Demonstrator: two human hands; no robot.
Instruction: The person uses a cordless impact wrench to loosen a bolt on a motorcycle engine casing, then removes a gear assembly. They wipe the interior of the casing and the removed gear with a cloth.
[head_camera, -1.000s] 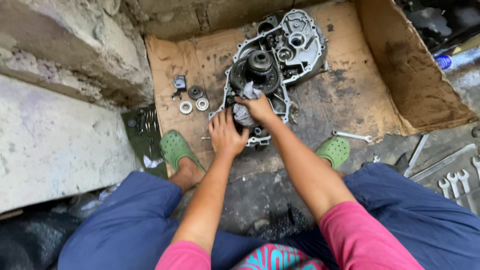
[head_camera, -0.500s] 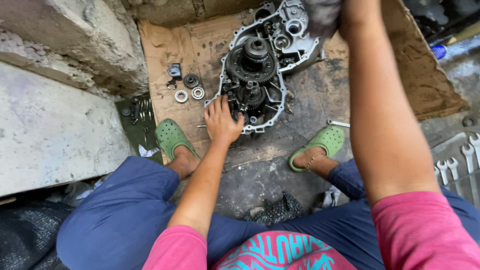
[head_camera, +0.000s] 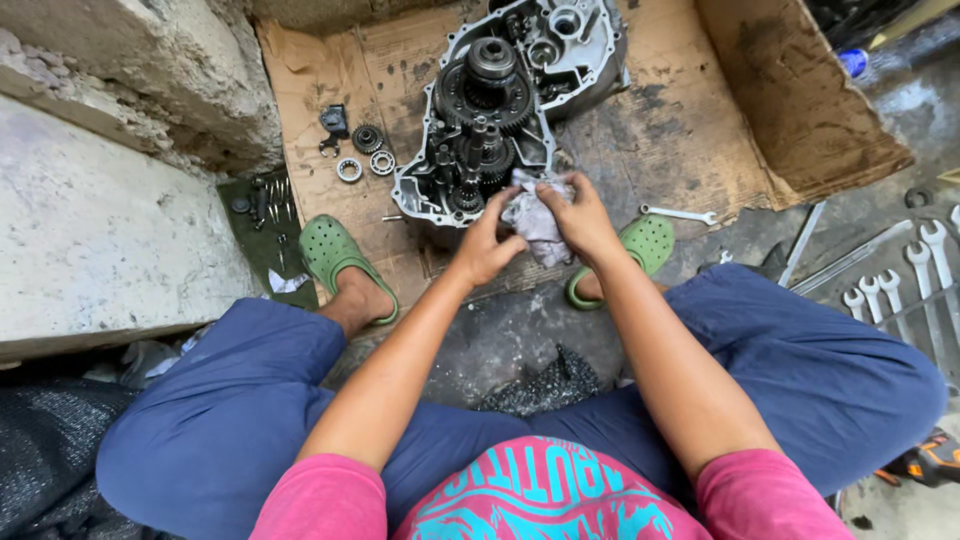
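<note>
On flattened cardboard (head_camera: 700, 130) over a grimy floor lies an open engine case (head_camera: 505, 105), gears up for access. Just before it, the left hand (head_camera: 485, 245) and right hand (head_camera: 578, 218) both clutch a crumpled grey rag (head_camera: 535, 215), bunched between them, spanners (head_camera: 900, 280) near

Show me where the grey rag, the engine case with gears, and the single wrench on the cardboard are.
grey rag (head_camera: 533, 222): head view, middle of the crumpled cloth.
engine case with gears (head_camera: 585, 45): head view, bare metal upper wall.
single wrench (head_camera: 678, 213): head view, middle of its shaft.
</note>
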